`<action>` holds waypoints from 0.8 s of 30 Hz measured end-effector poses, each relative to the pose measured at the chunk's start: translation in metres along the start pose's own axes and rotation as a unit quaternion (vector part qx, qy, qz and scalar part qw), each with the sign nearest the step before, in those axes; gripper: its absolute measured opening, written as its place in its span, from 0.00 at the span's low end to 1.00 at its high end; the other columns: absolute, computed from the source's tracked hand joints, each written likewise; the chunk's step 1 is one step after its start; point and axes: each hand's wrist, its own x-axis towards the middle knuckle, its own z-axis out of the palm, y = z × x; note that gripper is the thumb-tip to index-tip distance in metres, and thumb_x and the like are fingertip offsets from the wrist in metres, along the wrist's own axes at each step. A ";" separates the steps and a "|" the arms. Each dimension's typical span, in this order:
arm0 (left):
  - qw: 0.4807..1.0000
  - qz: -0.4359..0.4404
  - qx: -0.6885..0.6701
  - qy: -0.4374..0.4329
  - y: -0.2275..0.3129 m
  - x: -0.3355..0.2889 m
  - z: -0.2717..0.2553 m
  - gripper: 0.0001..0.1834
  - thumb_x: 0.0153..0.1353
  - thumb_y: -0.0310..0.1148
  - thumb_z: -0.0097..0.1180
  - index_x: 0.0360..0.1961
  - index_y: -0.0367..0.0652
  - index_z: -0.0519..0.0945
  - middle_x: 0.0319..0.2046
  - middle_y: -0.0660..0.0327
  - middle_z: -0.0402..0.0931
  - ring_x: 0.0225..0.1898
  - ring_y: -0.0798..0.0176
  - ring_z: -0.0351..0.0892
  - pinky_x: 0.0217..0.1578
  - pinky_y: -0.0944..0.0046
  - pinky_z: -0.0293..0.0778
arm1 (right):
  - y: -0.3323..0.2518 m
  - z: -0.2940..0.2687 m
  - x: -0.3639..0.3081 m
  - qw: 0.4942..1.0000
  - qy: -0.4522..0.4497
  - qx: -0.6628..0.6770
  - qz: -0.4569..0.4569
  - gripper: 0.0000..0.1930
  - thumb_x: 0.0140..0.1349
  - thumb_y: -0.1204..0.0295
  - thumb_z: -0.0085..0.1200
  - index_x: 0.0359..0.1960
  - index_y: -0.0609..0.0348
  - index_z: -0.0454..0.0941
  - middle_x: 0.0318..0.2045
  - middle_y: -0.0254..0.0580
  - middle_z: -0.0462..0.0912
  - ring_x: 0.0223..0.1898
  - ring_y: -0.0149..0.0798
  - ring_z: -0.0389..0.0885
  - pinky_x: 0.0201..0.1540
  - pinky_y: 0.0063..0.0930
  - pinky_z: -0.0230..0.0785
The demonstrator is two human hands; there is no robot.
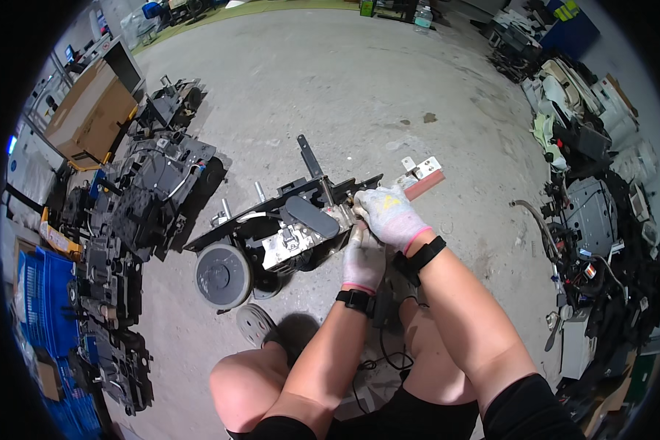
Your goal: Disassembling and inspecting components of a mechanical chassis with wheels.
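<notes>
A wheeled machine assembly (292, 231) lies tilted on the floor before me, with a black metal frame, silver metal parts and a dark grey rounded pad (312, 216). A large grey wheel (224, 276) sits at its left end. Both my hands wear whitish gloves and meet at the assembly's right end. My right hand (393, 215) is closed there, fingers curled down against the metal. Just below, my left hand (364, 261) is closed too, fingertips up against the same end. What the fingers grip is hidden. Beyond my right hand lies a reddish bar (424, 185) with a whitish bracket (420, 167).
Several similar dark assemblies (158, 172) line the left side, near a cardboard box (92, 110) and blue crates (48, 301). Along the right wall are piled parts and cables (590, 220). A black cable (378, 359) lies between my legs. Concrete floor (330, 88) stretches ahead.
</notes>
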 end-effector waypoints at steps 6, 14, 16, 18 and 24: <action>1.000 0.005 0.006 -0.006 0.005 -0.001 -0.010 0.19 0.77 0.41 0.37 0.58 0.41 0.72 0.59 0.56 0.75 0.62 0.56 0.71 0.65 0.54 0.64 | -0.001 -0.002 0.002 0.999 -0.026 0.001 -0.038 0.13 0.57 0.67 0.56 0.44 0.52 0.80 0.41 0.44 0.84 0.48 0.48 0.81 0.50 0.44 0.67; 0.960 -0.055 -0.141 -0.235 0.017 0.028 -0.079 0.16 0.77 0.41 0.36 0.46 0.42 0.73 0.41 0.60 0.78 0.47 0.59 0.76 0.55 0.57 0.71 | 0.002 -0.002 0.002 0.986 -0.003 0.168 -0.024 0.13 0.66 0.65 0.51 0.42 0.60 0.81 0.40 0.50 0.84 0.46 0.53 0.81 0.51 0.41 0.72; 0.982 -0.042 -0.094 -0.158 0.008 0.021 -0.072 0.15 0.76 0.39 0.37 0.47 0.41 0.73 0.40 0.60 0.78 0.45 0.60 0.75 0.51 0.59 0.71 | 0.011 -0.007 -0.004 0.976 -0.075 0.198 0.049 0.13 0.67 0.65 0.50 0.43 0.61 0.81 0.42 0.50 0.84 0.47 0.53 0.81 0.52 0.40 0.72; 0.995 -0.030 -0.041 -0.086 0.002 0.015 -0.047 0.15 0.76 0.38 0.37 0.48 0.41 0.73 0.40 0.60 0.77 0.42 0.60 0.75 0.47 0.60 0.71 | 0.019 -0.006 -0.007 0.978 -0.068 0.191 0.050 0.14 0.68 0.65 0.50 0.44 0.62 0.81 0.42 0.50 0.84 0.48 0.53 0.81 0.52 0.39 0.72; 0.824 0.093 0.538 0.153 0.021 -0.034 0.034 0.11 0.70 0.31 0.48 0.49 0.39 0.77 0.36 0.65 0.79 0.33 0.69 0.78 0.34 0.68 0.74 | 0.023 0.005 -0.012 0.982 -0.007 0.185 -0.026 0.15 0.68 0.64 0.46 0.46 0.60 0.80 0.45 0.49 0.82 0.50 0.53 0.79 0.54 0.41 0.71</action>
